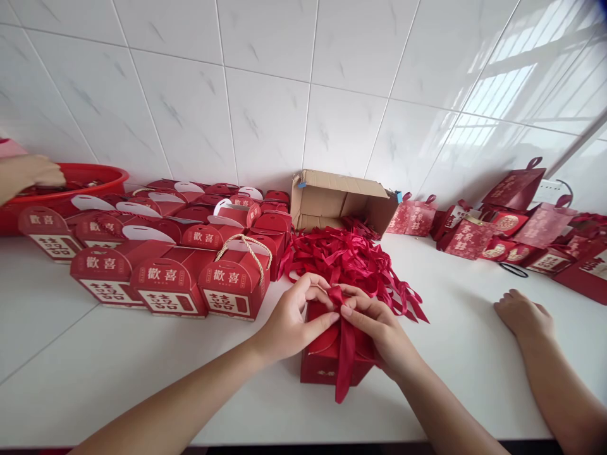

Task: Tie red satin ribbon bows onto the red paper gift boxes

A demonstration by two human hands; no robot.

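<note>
Dark-red ribbon [345,357] over the top of a red box [315,370], one tail hanging down the near side past the bottom edge. Box upright on the desk [213,392], just in front of the ribbon pile [351,253], right of the lettered boxes [164,278].

To tie it well: press the crossing down firmly, pull both sides evenly, smooth out twists, match the loops, avoid denting the curved flaps. Knot mostly hidden by fingers; cannot tell how tight.

Left grip [294,316] and right grip [382,322] both clamped on the ribbon, thumb against finger, thumb tips near each other above the middle of the box. Forearms coming in from the near edge, slanted inward to meet there. Fingers bent, wrists low, one on either side of the box.
</note>
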